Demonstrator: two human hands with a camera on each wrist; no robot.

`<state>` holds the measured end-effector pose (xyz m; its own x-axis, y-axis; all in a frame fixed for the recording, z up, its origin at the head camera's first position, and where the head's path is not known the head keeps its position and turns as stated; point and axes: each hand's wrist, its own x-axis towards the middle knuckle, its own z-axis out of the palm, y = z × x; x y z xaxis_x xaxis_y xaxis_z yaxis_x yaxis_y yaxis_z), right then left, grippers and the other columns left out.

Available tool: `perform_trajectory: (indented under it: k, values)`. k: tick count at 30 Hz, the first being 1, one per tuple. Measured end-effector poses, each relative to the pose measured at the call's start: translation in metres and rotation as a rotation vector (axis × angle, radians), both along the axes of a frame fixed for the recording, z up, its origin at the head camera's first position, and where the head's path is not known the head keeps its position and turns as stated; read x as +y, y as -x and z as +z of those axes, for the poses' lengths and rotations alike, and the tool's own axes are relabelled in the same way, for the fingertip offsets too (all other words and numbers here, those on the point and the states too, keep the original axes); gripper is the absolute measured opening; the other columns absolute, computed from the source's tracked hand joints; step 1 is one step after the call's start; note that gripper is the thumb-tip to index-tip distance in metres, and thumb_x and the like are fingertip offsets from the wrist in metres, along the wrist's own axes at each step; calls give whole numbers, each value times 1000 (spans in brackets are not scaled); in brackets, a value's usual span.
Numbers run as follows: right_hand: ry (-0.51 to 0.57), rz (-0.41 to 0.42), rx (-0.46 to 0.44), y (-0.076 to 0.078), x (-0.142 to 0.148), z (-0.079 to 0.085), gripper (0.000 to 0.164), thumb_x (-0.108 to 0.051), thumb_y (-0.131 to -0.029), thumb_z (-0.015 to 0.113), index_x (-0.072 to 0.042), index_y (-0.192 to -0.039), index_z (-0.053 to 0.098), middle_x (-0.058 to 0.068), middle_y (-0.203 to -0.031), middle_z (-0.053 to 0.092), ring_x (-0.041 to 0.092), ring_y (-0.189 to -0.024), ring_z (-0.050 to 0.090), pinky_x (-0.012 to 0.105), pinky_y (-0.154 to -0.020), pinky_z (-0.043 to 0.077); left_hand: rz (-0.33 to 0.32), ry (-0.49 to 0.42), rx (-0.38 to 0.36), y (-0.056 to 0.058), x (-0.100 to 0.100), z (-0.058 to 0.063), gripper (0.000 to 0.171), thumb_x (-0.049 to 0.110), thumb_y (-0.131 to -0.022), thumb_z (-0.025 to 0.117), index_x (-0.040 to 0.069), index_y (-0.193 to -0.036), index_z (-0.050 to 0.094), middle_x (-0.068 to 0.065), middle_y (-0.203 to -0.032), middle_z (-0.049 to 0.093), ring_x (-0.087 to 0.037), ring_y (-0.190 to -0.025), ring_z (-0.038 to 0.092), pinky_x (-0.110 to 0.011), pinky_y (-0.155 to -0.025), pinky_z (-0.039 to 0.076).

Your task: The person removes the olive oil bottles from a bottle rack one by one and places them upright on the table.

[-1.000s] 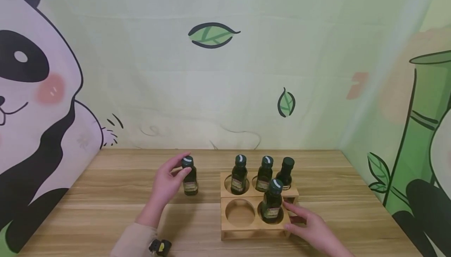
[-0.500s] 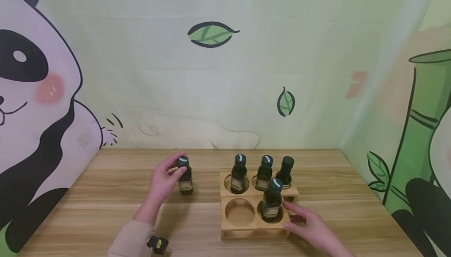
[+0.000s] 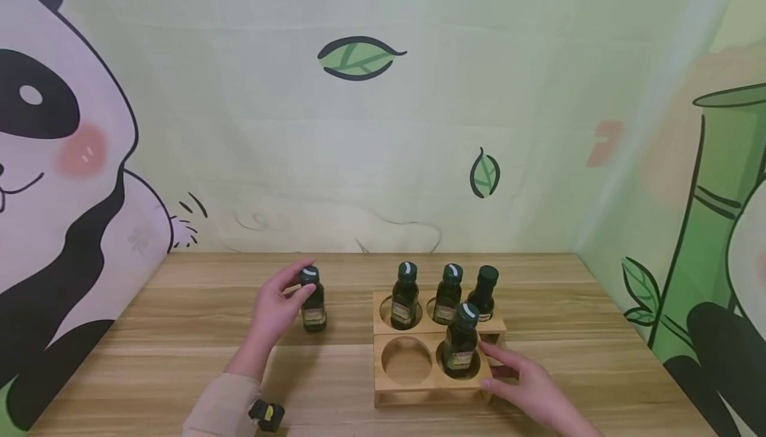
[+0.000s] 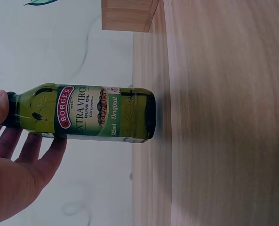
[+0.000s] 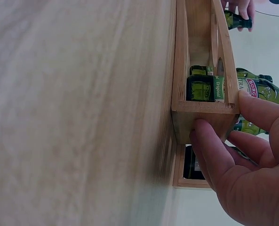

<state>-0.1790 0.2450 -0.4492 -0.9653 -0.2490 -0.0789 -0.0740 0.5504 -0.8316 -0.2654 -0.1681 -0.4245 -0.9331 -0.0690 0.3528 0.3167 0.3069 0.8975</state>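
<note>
Dark-green glass olive-oil bottle [image 4: 97, 113] upright, left hand [image 3: 280, 300] pinching dark cap [image 3: 309, 274]; right hand [image 3: 522, 384] gripping two-tier pale-wood rack [image 3: 429, 386]. Judged step: positioning; next move calls for steady grip.

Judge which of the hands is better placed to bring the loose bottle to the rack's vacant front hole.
Probably left: the left hand holds the loose bottle, and the vacant hole is on that hand's side of the rack. The right hand grips the rack's right end, away from the bottle.
</note>
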Motion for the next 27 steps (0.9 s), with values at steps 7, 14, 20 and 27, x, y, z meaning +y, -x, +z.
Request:
perform_trajectory:
  k: [7, 14, 20, 27]
  values:
    - [2, 3, 20, -1, 0, 0, 66, -26, -88, 77, 4, -141, 50, 29, -141, 49, 36, -107, 64, 47, -87, 54, 9, 23, 5, 2, -1, -3, 43, -4, -89, 70, 6, -131, 64, -19, -121, 65, -30, -108, 61, -49, -93, 51]
    - [15, 10, 24, -2, 0, 0, 66, -26, -88, 77, 4, -141, 50, 29, -141, 48, 37, -108, 63, 46, -87, 54, -2, 20, 7, 2, -2, -4, 43, -4, -89, 70, 6, -131, 64, -19, -123, 65, -31, -109, 61, -47, -92, 52]
    - [15, 8, 24, -2, 0, 0, 66, -26, -88, 77, 4, -140, 50, 29, -141, 48, 37, -108, 63, 46, -88, 54, -13, 7, 13, 2, -2, -4, 43, -4, -89, 70, 5, -130, 64, -20, -121, 65, -33, -109, 62, -48, -93, 52]
    - [7, 6, 8, 0, 0, 1, 67, -27, -89, 76, 4, -141, 49, 29, -142, 47, 37, -108, 63, 46, -87, 54, -11, 16, 14, 2, -3, -4, 43, -3, -89, 70, 6, -130, 64, -19, -118, 67, -30, -107, 62, -49, -93, 51]
